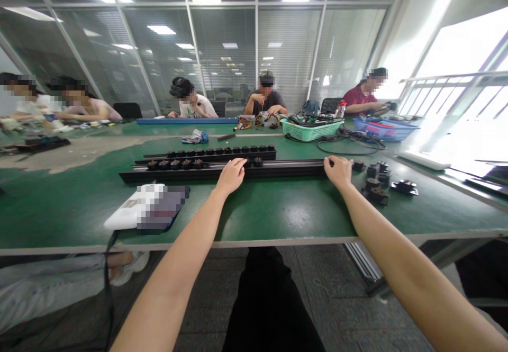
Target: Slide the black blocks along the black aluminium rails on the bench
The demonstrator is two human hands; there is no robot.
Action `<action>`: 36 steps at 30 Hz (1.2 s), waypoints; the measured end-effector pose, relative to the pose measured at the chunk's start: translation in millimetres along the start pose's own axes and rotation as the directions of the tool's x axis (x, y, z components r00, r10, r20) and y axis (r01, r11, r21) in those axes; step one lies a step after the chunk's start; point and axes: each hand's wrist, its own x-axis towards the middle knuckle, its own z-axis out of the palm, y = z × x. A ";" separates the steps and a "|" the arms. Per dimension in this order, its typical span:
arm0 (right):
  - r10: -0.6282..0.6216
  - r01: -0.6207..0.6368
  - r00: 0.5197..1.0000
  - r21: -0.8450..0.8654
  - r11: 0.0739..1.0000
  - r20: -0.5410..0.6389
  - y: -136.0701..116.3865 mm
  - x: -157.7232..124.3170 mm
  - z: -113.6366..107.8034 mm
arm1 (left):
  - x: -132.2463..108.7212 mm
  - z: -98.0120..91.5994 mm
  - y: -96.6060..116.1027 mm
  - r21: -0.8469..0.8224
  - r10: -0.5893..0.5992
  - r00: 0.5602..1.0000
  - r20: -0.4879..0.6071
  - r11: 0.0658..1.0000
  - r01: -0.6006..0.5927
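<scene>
A: Location of the main piece?

B: Long, straight black rail (pixel 286 172), slim and apparently metal, flat on the green-topped surface (pixel 293 214) in front of the person. Long axis runs left to right, across the reach of both arms.

A: Grip, left hand (pixel 232 176)?

B: Over the rail, right of its middle. Fingertips sit just beside a small black round-topped part (pixel 257 162) mounted on the rail. Cannot tell whether the fingers are pinched together on anything.

A: Grip, right hand (pixel 338 171)?

B: At the rail's right end, fingers curled. Cannot tell if they are clamped on the rail or on something small; the contact is hidden.

A: Key relation?

B: My judgement: the bare stretch of rail between the 2 hands. It lies to the right of the left grip and to the left of the right grip, along the long axis. Right hand is nearer the loose black parts (pixel 373 183) lying past the rail's right end.

A: Remaining items?

B: A group of matching black round-topped parts (pixel 174 164) on the rail's left half. A 2nd black rail (pixel 265 155), roughly parallel, behind it, carrying its own row. A smooth white device (pixel 123 211) in front of the rail's left end.
</scene>
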 end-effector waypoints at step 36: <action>0.024 -0.026 0.999 -0.059 0.998 -0.032 7.4 4.1 9.9 | 1.9 1.1 -1.7 0.010 0.004 1.000 0.011 1.000 -0.004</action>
